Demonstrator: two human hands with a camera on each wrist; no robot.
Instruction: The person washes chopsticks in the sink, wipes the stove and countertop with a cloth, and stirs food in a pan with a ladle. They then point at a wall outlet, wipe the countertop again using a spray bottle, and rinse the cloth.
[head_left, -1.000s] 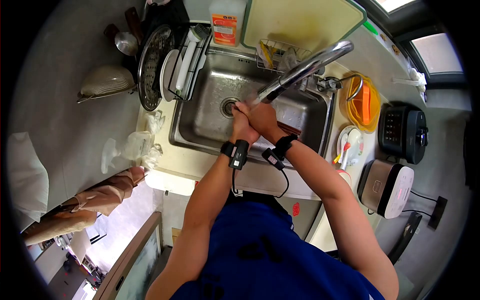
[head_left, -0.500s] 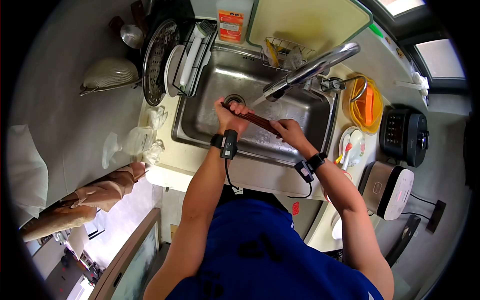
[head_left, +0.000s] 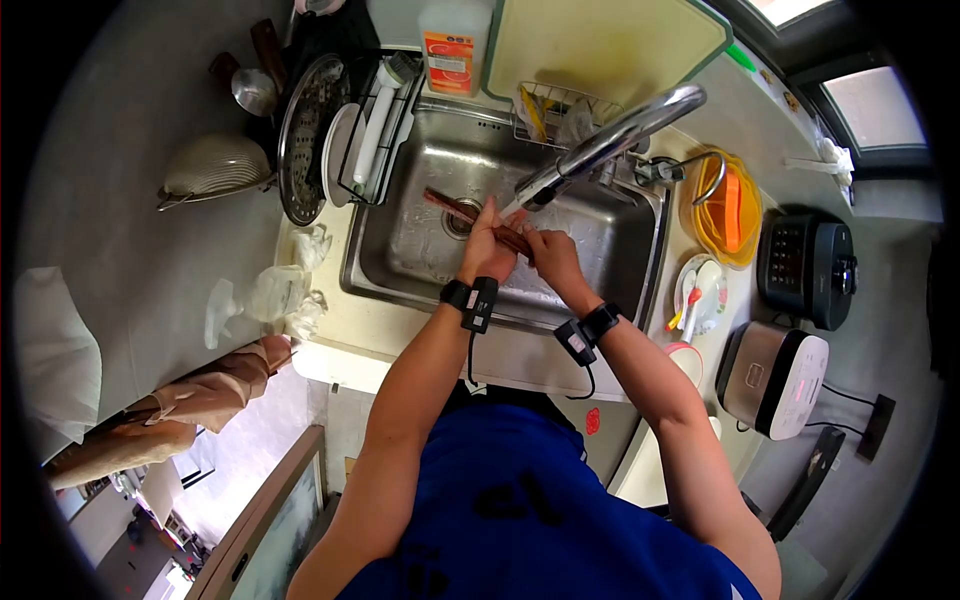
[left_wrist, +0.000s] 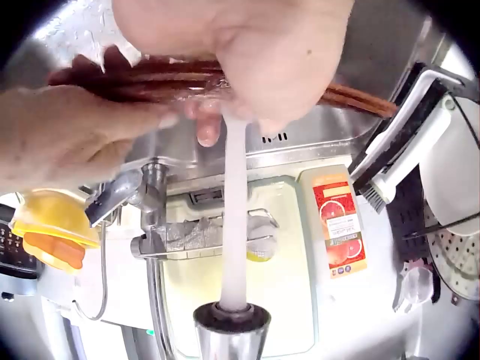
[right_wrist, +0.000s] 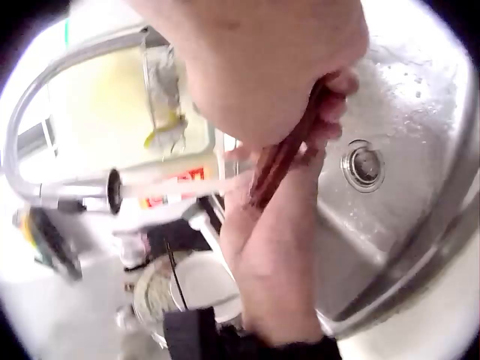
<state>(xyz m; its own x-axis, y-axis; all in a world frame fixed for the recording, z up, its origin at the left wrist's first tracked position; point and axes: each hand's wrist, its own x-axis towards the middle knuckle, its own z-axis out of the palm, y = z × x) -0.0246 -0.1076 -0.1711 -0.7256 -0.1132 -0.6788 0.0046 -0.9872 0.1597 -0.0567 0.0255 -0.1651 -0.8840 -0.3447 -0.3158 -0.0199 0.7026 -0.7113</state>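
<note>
A bundle of reddish-brown chopsticks (head_left: pixel 447 203) lies slantwise over the sink, its far end past the drain. My left hand (head_left: pixel 488 252) holds the bundle around its middle, and the chopsticks (left_wrist: pixel 356 99) stick out beyond that hand in the left wrist view. Closer to the other end, my right hand (head_left: pixel 557 262) grips them; its fingers wrap the chopsticks (right_wrist: pixel 289 154) in the right wrist view. Water runs from the chrome faucet (head_left: pixel 600 140) onto the hands and chopsticks; in the left wrist view the stream (left_wrist: pixel 235 210) meets them.
The steel sink (head_left: pixel 400 255) surrounds the work, with a drain (right_wrist: pixel 365 165) below. A dish rack (head_left: pixel 385 150) with plate and brush stands left. A cutting board (head_left: pixel 600 50) leans behind. Yellow baskets (head_left: pixel 715 240), a plate with spoons (head_left: pixel 703 290) and two cookers line the right.
The hands parted along the chopsticks, then drew closer. The bundle now reaches farther left past my left hand, and the right hand has moved left toward the stream.
</note>
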